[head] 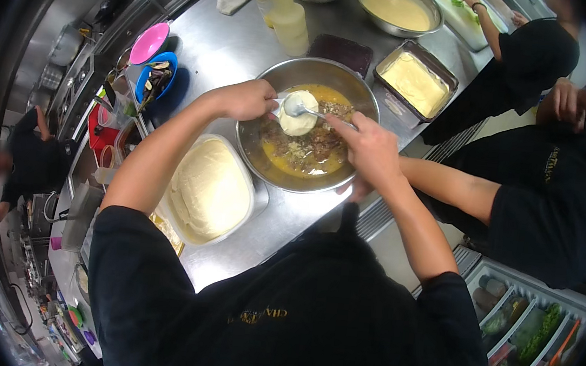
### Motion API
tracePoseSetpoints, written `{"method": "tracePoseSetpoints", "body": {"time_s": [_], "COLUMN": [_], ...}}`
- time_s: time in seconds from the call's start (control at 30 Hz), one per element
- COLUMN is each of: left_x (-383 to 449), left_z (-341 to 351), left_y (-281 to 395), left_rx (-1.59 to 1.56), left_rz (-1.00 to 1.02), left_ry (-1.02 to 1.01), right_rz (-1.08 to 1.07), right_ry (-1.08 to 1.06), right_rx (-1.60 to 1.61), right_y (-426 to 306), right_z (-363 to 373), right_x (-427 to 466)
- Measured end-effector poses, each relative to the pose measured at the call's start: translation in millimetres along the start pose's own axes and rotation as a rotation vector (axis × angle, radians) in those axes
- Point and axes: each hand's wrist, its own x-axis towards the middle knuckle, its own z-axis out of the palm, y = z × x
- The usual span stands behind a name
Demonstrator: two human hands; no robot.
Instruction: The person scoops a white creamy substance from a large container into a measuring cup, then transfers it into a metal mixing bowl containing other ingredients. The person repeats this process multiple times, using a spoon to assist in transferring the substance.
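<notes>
My left hand (247, 100) holds a small white cup (277, 108) over a large stainless steel mixing bowl (277, 73). Pale cream (298, 125) fills the cup. In my right hand (375, 149) is a metal spoon (296, 107), its bowl end dipped against the cream. Below them, yellow liquid (280, 159) with brown, crumbly pieces (323, 146) lies in the mixing bowl. A plastic tub of pale cream (213, 191) stands beside the mixing bowl, under my left forearm.
A co-worker's forearm (446, 190) reaches behind my right wrist; its hand is mostly hidden near the bowl's rim. Around the steel table stand a baking tin (413, 83), a bowl of pale batter (397, 10), a squeeze bottle (291, 29) and a blue bowl (171, 60). An open refrigerated drawer (516, 337) is at right.
</notes>
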Motion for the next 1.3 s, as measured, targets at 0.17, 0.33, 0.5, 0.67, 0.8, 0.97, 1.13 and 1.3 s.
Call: {"method": "tracePoseSetpoints", "body": {"time_s": [0.17,0.33,0.5,0.67,0.8,0.97,1.13,1.3], "left_x": [23,35,37,43,40,39,12,1], "left_z": [1,7,21,47,44,27,8,1], "left_y": [-2,9,21,12,-10,-20,-12,-11], "left_rx": [0.247,0.477,0.549,0.489,0.301,0.109,0.067,0.202], "left_rz": [0.009,-0.006,-0.015,-0.054,-0.08,0.113,0.175,0.152], "left_ry": [0.034,0.153,0.372,0.542,0.552,0.515,0.507,0.46], "right_rz": [-0.036,0.12,0.393,0.729,0.604,0.553,0.715,0.404], "right_ry": [0.069,0.018,0.016,-0.073,-0.153,0.074,-0.024,0.098], "right_rx": [-0.009,-0.05,0.105,0.627,0.322,0.419,1.003,0.554], "right_y": [10,10,7,21,4,11,17,-7], "right_z": [29,50,68,94,45,74,63,18], "right_x": [20,33,43,37,38,51,63,64]}}
